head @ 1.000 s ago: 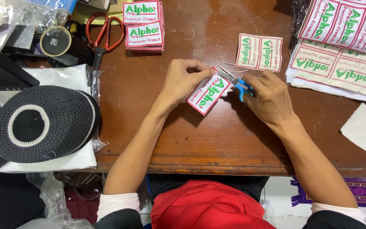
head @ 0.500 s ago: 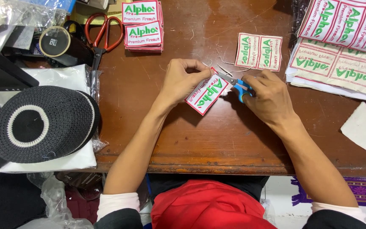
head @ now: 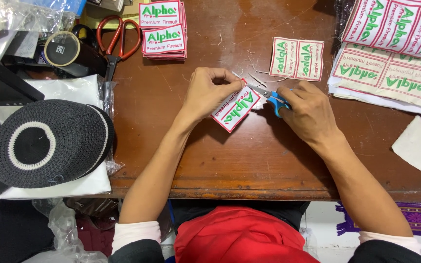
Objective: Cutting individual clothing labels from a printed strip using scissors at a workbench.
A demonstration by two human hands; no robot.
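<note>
Both hands grip: left hand (head: pixel 210 92) pinches the patch (head: pixel 235 107), right hand (head: pixel 308 109) half-hides blue-handled snips (head: pixel 269 95).

White, red-edged, green-lettered labels (head: pixel 235 107) — stacked (head: pixel 163 29), sheeted (head: pixel 395 48).

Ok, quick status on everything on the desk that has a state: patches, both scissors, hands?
left hand: pinching the patch
patch: held, tilted, face up
right hand: gripping the small scissors
small scissors: blue-handled, tips at the patch edge
red scissors: lying on the table, untouched
patch stack: face up
uncut pair: lying flat
</note>
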